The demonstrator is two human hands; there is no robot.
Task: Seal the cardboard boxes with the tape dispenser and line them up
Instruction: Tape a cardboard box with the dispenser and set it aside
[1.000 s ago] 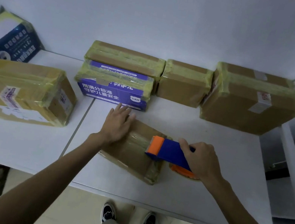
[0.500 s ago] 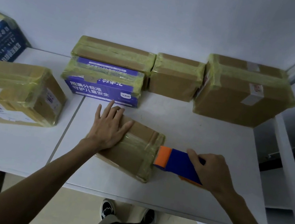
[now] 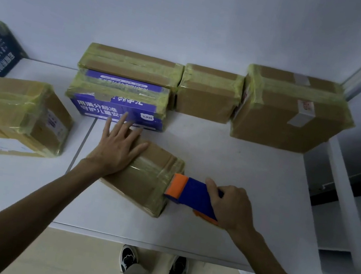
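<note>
A flat brown cardboard box (image 3: 145, 179) lies aslant at the centre of the frame on the white table (image 3: 252, 173). Its top is glossy with clear tape, and a band wraps over its right end. The left hand (image 3: 117, 149) rests flat on its upper-left part, fingers straight and spread. The right hand (image 3: 232, 206) is curled round the blue handle of the tape dispenser (image 3: 189, 192), whose orange head touches the box's right edge. Above, by the wall, stand a purple printed box (image 3: 116, 111) and a large taped box (image 3: 289, 117)
</note>
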